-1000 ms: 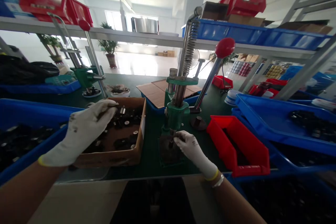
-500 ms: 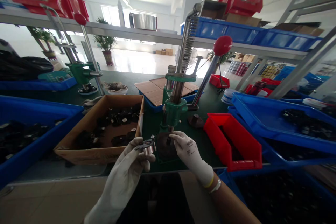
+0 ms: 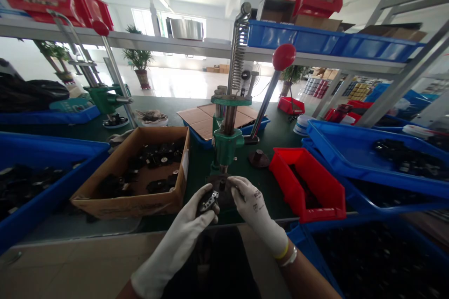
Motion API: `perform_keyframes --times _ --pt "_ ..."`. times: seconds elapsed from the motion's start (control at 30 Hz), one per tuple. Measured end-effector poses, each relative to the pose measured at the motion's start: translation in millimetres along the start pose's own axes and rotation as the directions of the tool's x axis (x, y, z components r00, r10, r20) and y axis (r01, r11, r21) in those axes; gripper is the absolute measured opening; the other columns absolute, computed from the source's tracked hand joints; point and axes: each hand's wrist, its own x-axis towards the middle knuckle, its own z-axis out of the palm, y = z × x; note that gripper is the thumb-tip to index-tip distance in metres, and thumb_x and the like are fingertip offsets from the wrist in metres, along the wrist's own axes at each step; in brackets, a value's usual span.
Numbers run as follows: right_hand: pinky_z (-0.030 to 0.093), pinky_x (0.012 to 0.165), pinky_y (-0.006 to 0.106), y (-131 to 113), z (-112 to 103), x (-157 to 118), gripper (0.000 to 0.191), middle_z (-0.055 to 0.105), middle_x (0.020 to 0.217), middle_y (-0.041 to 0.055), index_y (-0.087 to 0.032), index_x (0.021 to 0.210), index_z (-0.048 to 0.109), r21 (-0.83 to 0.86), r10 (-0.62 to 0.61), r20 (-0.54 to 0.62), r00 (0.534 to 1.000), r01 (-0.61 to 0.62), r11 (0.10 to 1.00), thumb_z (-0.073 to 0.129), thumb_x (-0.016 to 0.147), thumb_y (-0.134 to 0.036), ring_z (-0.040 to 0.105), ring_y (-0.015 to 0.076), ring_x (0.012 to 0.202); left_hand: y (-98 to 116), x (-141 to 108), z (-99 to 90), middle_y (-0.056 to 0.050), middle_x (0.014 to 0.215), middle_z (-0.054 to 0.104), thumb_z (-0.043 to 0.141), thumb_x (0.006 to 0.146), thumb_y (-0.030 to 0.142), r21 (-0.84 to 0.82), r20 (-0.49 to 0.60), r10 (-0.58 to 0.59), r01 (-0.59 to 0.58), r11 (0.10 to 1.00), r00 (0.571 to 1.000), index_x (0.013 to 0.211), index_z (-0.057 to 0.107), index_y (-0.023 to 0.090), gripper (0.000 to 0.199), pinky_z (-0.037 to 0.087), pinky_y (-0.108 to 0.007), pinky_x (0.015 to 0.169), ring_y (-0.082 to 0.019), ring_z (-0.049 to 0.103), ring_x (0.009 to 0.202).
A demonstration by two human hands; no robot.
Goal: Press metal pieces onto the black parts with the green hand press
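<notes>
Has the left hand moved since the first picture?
Yes: the left hand moved rightward, from over the cardboard box to the base of the green press.

A green workbench (image 3: 199, 168) carries a cardboard box (image 3: 126, 205) and red bin (image 3: 317, 177).

bright daylight pours in from the windows (image 3: 167, 17) at the far end and glares white off the floor (image 3: 175, 81). shadows stay soft and few, though the bin (image 3: 315, 238) at lower right sinks dark. wide-lens bending curves the shelf (image 3: 140, 37) toward the edges; the left hand (image 3: 171, 238) looks fairly sharp.
</notes>
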Motion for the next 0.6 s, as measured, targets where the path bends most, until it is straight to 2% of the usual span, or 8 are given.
perform_keyframes --times 0.07,0.13,0.2,0.23,0.3,0.43,0.6 --pt "0.057 0.099 0.034 0.6 -2.3 -5.6 0.030 0.072 0.121 0.0094 -0.021 0.118 0.071 0.022 0.038 0.000 0.999 -0.038 0.999 0.050 0.096 -0.020 0.070 0.0209 0.113 0.9 9.2 -4.1 -0.006 0.109 0.074 0.085 0.075 0.033 0.149 -0.049 0.070 -0.062 0.987 0.996 0.140 0.061 0.024 0.070 0.054 -0.028 0.089 -0.019 0.069 0.094" --pt "0.058 0.097 0.035 0.7 -5.7 -11.6 0.030 0.072 0.122 0.0096 -0.021 0.118 0.071 0.038 0.064 0.008 0.998 -0.064 0.997 0.051 0.096 -0.021 0.070 0.0213 0.112 1.1 21.6 -7.9 -0.006 0.124 0.073 0.086 0.073 0.035 0.253 -0.088 0.160 -0.134 0.958 0.983 0.135 0.066 0.023 0.065 0.052 -0.031 0.102 -0.023 0.068 0.112" --pt "0.060 0.096 0.035 0.6 -9.5 -17.8 0.031 0.073 0.121 0.0100 -0.021 0.118 0.072 0.049 0.075 -0.001 0.997 -0.075 0.996 0.051 0.096 -0.022 0.071 0.0218 0.111 0.3 35.6 -10.4 -0.006 0.132 0.071 0.087 0.070 0.034 0.304 -0.118 0.234 -0.189 0.934 0.965 0.131 0.069 0.023 0.065 0.047 -0.034 0.112 -0.026 0.063 0.125" --pt "0.060 0.095 0.036 0.5 -11.5 -20.8 0.030 0.073 0.120 0.0102 -0.020 0.118 0.072 0.053 0.077 -0.016 0.997 -0.076 0.996 0.051 0.095 -0.022 0.072 0.0220 0.110 -0.4 42.6 -11.0 -0.006 0.132 0.072 0.087 0.069 0.034 0.313 -0.131 0.253 -0.203 0.928 0.958 0.132 0.068 0.022 0.067 0.045 -0.037 0.114 -0.026 0.063 0.126" --pt "0.061 0.093 0.036 0.4 -15.3 -26.7 0.030 0.075 0.116 0.0104 -0.020 0.115 0.073 0.060 0.086 -0.052 0.995 -0.083 0.995 0.051 0.095 -0.022 0.073 0.0222 0.107 -1.8 55.5 -11.0 -0.007 0.125 0.075 0.087 0.067 0.034 0.302 -0.148 0.272 -0.219 0.928 0.951 0.131 0.068 0.020 0.068 0.047 -0.041 0.113 -0.026 0.067 0.119" --pt "0.062 0.094 0.037 2.0 -22.6 -37.5 0.027 0.076 0.112 0.0100 -0.020 0.111 0.075 0.074 0.118 -0.087 0.989 -0.112 0.991 0.053 0.096 -0.023 0.073 0.0226 0.105 -5.8 75.8 -8.4 -0.009 0.118 0.077 0.086 0.066 0.037 0.220 -0.141 0.275 -0.241 0.945 0.951 0.120 0.073 0.016 0.060 0.050 -0.042 0.109 -0.026 0.069 0.113" --pt "0.062 0.097 0.039 9.2 -31.2 -48.5 0.023 0.075 0.114 0.0104 -0.020 0.110 0.075 0.085 0.135 -0.110 0.985 -0.126 0.988 0.057 0.096 -0.025 0.073 0.0233 0.107 -13.1 91.4 -6.8 -0.011 0.123 0.076 0.087 0.067 0.042 0.117 -0.115 0.191 -0.177 0.977 0.975 0.132 0.068 0.015 0.073 0.048 -0.045 0.113 -0.027 0.069 0.116"
